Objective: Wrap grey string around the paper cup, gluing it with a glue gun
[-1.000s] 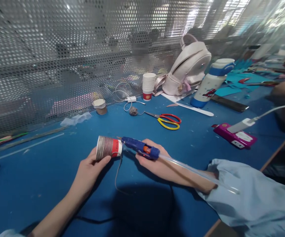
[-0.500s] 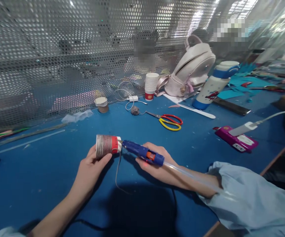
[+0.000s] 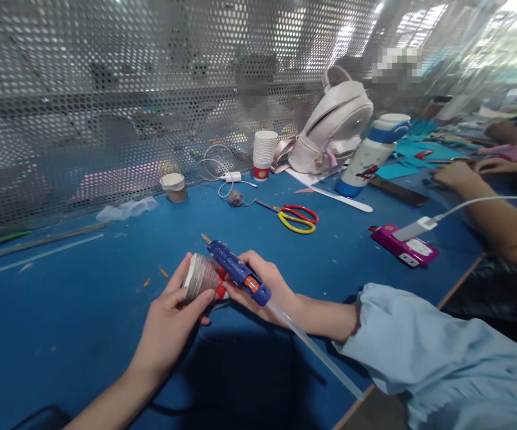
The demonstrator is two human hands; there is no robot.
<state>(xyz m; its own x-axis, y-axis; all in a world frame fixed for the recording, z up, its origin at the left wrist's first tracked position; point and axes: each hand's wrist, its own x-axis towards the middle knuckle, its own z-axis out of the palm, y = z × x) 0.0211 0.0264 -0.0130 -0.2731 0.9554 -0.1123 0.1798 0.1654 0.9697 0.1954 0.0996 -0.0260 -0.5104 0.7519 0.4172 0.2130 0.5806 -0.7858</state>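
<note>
Gripping the cord-wrapped paper cup (image 3: 202,278), your left hand (image 3: 165,319) has its thumb across the near side and its other fingers around the far side; the cup lies tipped sideways, its red printed band toward your right hand (image 3: 281,289). Your right fingers are closed around the blue hot glue gun (image 3: 233,263), with fingertips right by the red band, though you cannot tell whether they press on it. The gun's nozzle points up and away beyond the cup, and a clear glue stick (image 3: 316,353) juts from its back end toward your sleeve (image 3: 401,328). Past the cup on the blue tabletop (image 3: 83,316) are the scissors (image 3: 280,209) with red and yellow handles, a small ball of grey cord (image 3: 235,199) near their tips, and a stack of paper cups (image 3: 265,152) farther back.
</note>
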